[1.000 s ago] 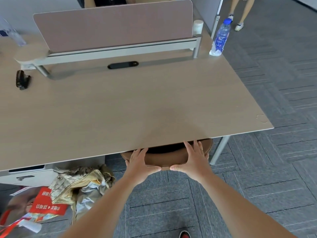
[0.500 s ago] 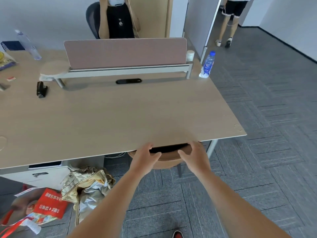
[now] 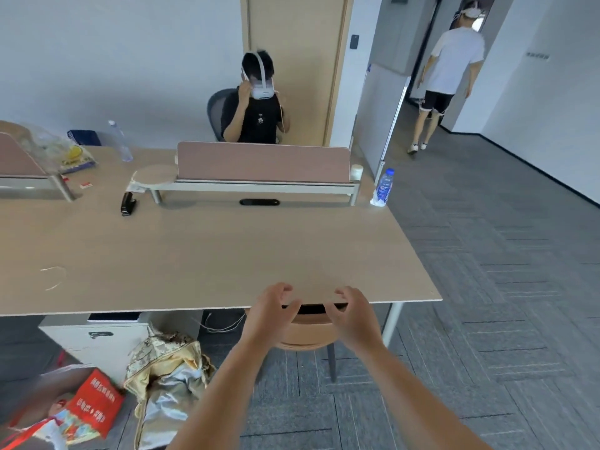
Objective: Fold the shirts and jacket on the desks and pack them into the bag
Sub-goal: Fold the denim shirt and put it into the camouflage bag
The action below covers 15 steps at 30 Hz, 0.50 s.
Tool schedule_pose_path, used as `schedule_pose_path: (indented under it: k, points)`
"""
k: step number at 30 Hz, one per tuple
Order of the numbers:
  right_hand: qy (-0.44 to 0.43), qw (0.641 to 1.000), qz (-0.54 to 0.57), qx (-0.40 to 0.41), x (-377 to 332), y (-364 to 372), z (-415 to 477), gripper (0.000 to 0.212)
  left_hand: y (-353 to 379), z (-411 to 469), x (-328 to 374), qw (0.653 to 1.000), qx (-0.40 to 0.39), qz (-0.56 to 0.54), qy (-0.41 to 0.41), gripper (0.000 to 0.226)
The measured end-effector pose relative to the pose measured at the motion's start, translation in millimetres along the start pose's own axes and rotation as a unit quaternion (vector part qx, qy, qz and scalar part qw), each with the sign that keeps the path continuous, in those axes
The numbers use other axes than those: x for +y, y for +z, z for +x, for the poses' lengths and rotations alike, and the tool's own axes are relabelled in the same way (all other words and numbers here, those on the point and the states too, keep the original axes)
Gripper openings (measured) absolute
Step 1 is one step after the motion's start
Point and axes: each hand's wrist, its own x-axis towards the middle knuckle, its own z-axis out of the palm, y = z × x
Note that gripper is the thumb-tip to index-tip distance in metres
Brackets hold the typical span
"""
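My left hand [image 3: 271,315] and my right hand [image 3: 352,315] hover side by side at the front edge of the wooden desk [image 3: 227,254], fingers loosely curled and holding nothing. Just below them a brown chair [image 3: 306,337] is tucked under the desk. On the floor to the left sits a camouflage and silver bag [image 3: 165,368], bulging with fabric, beside a red printed bag [image 3: 94,404]. No shirt or jacket shows on the desk top.
A pink divider [image 3: 263,162] stands across the desk's back, with a water bottle [image 3: 384,186] at its right end and a black stapler [image 3: 128,204] at its left. A person with a headset [image 3: 256,115] sits behind it. Another person [image 3: 448,73] walks away at the far right. A white drawer cabinet [image 3: 97,339] stands under the desk.
Both hands have come off the chair back and now hang loosely curled above it. The chair has gone further under the desk. The view has risen and pulled back.
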Motion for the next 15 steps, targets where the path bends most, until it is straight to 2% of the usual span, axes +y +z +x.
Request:
schedule_pose_path:
  k: [9, 13, 15]
  points:
    - [-0.118, 0.989, 0.057, -0.064, 6, -38, -43, 0.039, -6, -112, 45, 0.988, 0.131, -0.015, -0.079, 0.039]
    - [-0.143, 0.975, 0.126, -0.112, -19, -30, -79, 0.023, -22, -180, 45, 0.976, 0.173, 0.003, -0.129, 0.037]
    - [-0.186, 0.965, 0.128, -0.133, -38, -17, -104, 0.028, -39, -217, 37, 0.966, 0.211, -0.006, -0.152, 0.036]
